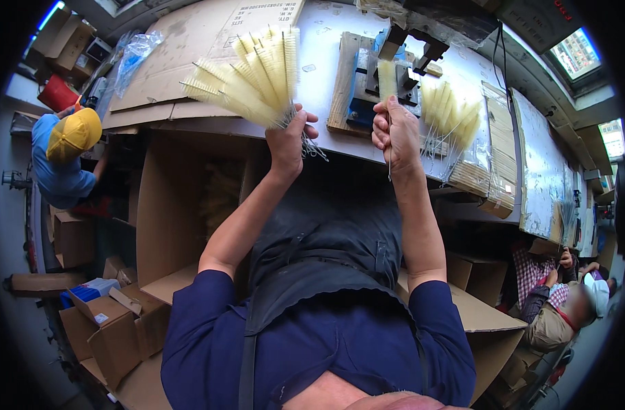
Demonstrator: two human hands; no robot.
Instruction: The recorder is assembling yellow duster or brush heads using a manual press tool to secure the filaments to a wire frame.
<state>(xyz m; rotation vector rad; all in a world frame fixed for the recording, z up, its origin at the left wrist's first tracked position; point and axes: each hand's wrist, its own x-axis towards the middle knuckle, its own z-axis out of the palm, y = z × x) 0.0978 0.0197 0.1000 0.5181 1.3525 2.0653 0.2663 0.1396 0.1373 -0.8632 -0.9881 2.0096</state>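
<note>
My left hand [292, 140] is closed round the wire handles of several pale yellow bottle brushes [261, 75], their bristle heads fanned out up and to the left. A single bottle brush [387, 78] is pinched in my right hand [397, 130], bristles pointing away from me and its wire running down below the fist. Its head is at the front of a dark metal bench fixture [367, 109] with a blue base; whether it touches the fixture I cannot tell. Just right of that hand, a pile of similar brushes [453, 113] lies on the bench with wires toward me.
Flat cardboard [210, 51] covers the left of the white bench [326, 41]. Open cartons [182, 198] stand below the bench edge and at lower left. One person in a yellow cap [66, 150] is at far left; another in a white hat [559, 307] is at lower right.
</note>
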